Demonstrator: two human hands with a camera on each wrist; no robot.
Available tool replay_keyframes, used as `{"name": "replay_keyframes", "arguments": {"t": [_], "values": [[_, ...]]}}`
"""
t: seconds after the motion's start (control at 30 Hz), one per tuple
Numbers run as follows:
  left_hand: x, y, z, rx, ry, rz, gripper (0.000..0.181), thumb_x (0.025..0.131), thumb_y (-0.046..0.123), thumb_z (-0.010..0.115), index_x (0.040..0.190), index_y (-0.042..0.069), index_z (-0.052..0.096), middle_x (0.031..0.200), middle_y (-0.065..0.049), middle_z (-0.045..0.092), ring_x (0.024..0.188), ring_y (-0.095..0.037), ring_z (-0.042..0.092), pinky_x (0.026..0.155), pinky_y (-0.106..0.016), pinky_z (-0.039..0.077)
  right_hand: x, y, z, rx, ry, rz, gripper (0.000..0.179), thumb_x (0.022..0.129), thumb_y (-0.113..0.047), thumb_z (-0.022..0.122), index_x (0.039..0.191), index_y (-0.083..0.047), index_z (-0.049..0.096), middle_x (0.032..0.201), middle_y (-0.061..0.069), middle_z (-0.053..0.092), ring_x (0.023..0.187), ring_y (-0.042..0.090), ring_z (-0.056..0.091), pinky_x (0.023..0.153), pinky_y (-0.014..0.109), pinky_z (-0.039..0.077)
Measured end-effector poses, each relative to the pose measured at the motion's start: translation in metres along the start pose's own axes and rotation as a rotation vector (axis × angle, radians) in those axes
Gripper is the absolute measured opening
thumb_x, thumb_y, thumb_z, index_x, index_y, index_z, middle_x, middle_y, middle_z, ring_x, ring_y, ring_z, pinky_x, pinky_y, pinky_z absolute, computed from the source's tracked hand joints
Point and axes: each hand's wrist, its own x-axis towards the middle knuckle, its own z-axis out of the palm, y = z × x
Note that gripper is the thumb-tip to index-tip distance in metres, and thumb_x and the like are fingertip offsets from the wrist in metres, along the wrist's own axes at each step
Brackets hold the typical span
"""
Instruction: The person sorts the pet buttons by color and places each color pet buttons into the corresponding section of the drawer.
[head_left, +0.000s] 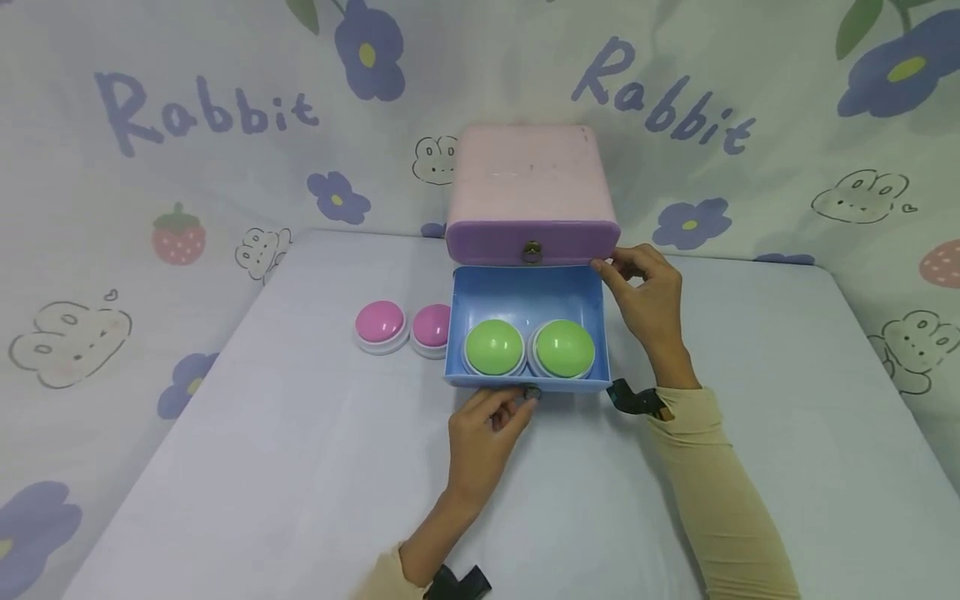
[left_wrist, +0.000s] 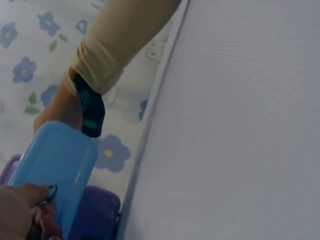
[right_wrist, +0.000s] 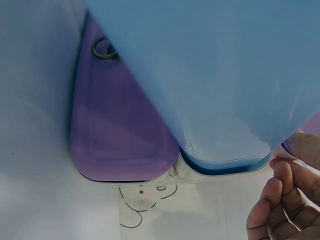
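A small pink drawer cabinet (head_left: 532,171) stands at the back of the table, its blue drawer (head_left: 525,292) pulled out towards me. Inside the drawer, two green domed buttons (head_left: 493,347) with white bases sit side by side near its front. My left hand (head_left: 483,442) pinches the ring pull (left_wrist: 52,192) on the blue drawer front. With thumb and fingertips, my right hand (head_left: 648,296) holds the cabinet's right front edge, just above the drawer. Two pink domed buttons (head_left: 380,323) lie left of the drawer, one partly hidden by it.
A purple drawer front (head_left: 487,242) with its own ring sits above the blue drawer. Another purple drawer (right_wrist: 120,125) shows beneath it in the right wrist view. A white cloth covers the table (head_left: 300,467); printed rabbit fabric (head_left: 225,183) hangs behind.
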Motion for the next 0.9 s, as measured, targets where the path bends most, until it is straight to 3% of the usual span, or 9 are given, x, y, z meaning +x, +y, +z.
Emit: {"name": "replay_keyframes", "arguments": {"t": [0.27, 0.47, 0.67, 0.9], "values": [[0.008, 0.008, 0.006, 0.003, 0.064, -0.024, 0.007, 0.082, 0.003, 0.081, 0.088, 0.003, 0.078, 0.075, 0.000, 0.067, 0.066, -0.013, 0.055, 0.057, -0.024, 0.046, -0.002, 0.005, -0.002, -0.008, 0.000, 0.027, 0.027, 0.086, -0.015, 0.080, 0.107, 0.002, 0.075, 0.087, 0.009, 0.062, 0.080, 0.010, 0.055, 0.074, 0.022, 0.042], [0.013, 0.009, 0.003, -0.022, 0.063, -0.008, 0.006, 0.085, 0.013, 0.081, 0.090, 0.009, 0.079, 0.077, 0.007, 0.067, 0.067, -0.012, 0.056, 0.058, -0.024, 0.048, 0.000, 0.006, -0.003, -0.013, 0.000, 0.016, 0.026, 0.087, -0.014, 0.080, 0.106, 0.002, 0.075, 0.087, 0.009, 0.062, 0.080, 0.010, 0.054, 0.074, 0.022, 0.042], [0.030, 0.008, 0.002, -0.048, 0.075, -0.007, 0.011, 0.089, 0.023, 0.079, 0.092, 0.014, 0.080, 0.078, 0.009, 0.067, 0.069, -0.012, 0.057, 0.059, -0.024, 0.047, 0.000, 0.005, -0.003, 0.002, -0.003, 0.025, 0.025, 0.086, -0.014, 0.080, 0.106, 0.001, 0.075, 0.087, 0.008, 0.062, 0.080, 0.010, 0.055, 0.073, 0.023, 0.042], [0.050, 0.007, 0.006, -0.051, 0.084, 0.001, 0.012, 0.089, 0.022, 0.079, 0.091, 0.010, 0.080, 0.078, 0.007, 0.068, 0.069, -0.013, 0.058, 0.059, -0.024, 0.047, 0.001, 0.004, -0.001, 0.012, -0.005, 0.022, 0.025, 0.086, -0.014, 0.080, 0.105, 0.001, 0.075, 0.086, 0.008, 0.061, 0.080, 0.011, 0.054, 0.073, 0.025, 0.043]]}}
